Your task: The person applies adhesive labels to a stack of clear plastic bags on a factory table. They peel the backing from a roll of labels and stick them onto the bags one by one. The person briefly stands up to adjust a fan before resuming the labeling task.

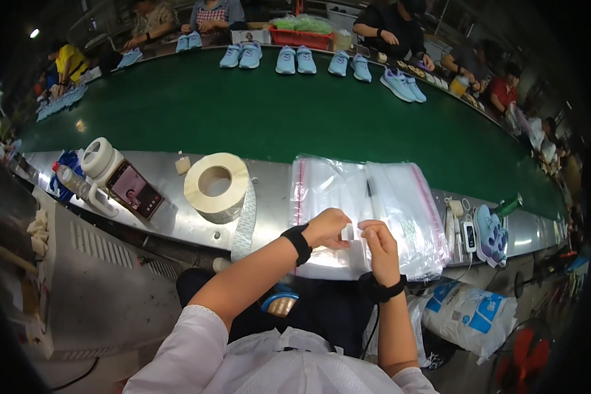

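A stack of clear plastic bags (pixel 400 197) with red-edged strips lies on the metal ledge in front of me. Over its near part, my left hand (pixel 327 228) and my right hand (pixel 381 243) come close together, fingers pinched. Between their fingertips shows a small white piece, apparently a label (pixel 356 232); its far side is hidden. Both wrists wear black bands. To the left of the bags stands a large roll of white labels (pixel 207 190), its loose strip (pixel 245 226) hanging over the ledge's near edge.
A phone (pixel 134 189) leans on a white jug (pixel 102 161) at left. Beyond runs a green conveyor belt (pixel 243 111) with pairs of light-blue shoes (pixel 295 60) along its far side, where several people sit. At right lie a small digital device (pixel 469 236) and a purple-blue shoe (pixel 490 235).
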Demonstrator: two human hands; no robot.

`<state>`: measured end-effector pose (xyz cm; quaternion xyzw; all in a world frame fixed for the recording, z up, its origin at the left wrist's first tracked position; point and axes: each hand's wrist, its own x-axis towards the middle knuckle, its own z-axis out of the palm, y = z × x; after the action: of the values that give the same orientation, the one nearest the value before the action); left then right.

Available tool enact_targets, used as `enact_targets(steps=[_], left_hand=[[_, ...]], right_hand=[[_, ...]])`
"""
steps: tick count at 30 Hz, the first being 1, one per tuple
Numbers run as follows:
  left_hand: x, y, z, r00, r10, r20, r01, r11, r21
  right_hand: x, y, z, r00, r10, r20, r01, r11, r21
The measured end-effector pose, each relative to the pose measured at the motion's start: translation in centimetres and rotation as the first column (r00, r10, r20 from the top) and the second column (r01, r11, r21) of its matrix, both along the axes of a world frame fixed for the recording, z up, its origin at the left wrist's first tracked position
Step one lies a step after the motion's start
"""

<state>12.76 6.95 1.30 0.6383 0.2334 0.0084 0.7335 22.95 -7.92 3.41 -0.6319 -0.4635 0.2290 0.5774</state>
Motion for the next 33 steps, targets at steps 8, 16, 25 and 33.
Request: enact_targets(steps=[8, 16, 25, 33], left_hand=[[-6.0, -0.3, 0.9, 0.977, 0.212, -0.015, -0.148, 0.628, -0.764], [-21.4, -4.0, 2.3, 0.769, 0.637, -0.045, -0.586, 0.675, -0.449], [-24.1, -3.8, -8.0, 0.771, 0.635, -0.047, -0.549, 0.700, 0.456], [-20.3, -5.5, -1.5, 0.882, 0.466, -0.075, -0.472, 0.864, -0.174]], right_hand=[[-4.6, -1.4, 0.9, 0.863, 0.159, 0.480, -0.144, 0.987, -0.069], [-6.0, 0.4, -3.1, 0.773, 0.180, 0.608, -0.090, 0.980, -0.175], [8.8, -6.0, 1.0, 0.753, -0.651, -0.093, 0.626, 0.753, -0.203], [7.6, -12.3, -2.0, 0.558, -0.612, 0.561, 0.770, 0.634, -0.075]])
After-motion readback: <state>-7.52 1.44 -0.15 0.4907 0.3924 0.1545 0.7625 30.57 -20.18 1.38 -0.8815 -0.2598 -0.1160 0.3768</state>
